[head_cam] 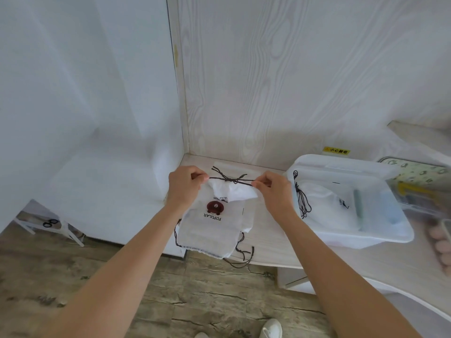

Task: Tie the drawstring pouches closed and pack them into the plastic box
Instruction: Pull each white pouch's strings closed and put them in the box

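Thin white fabric drawstring pouch [214, 223] with a brown bear print lies on the pale wood-grain surface [271, 242], near end hanging just over the edge. Left hand [185, 184] pinches one end of the dark brown twisted cord [230, 180]; right hand [274, 189] pinches the other, both curled tight, cord stretched taut between them with a knot at its middle. Looks light, limp and easily bunched; best held by the cord ends, not the cloth. Long axis runs away from the body, gathered mouth at the far end, print upside down. Just to the right, translucent white plastic box [390, 236] with another tied white pouch [322, 206] inside.
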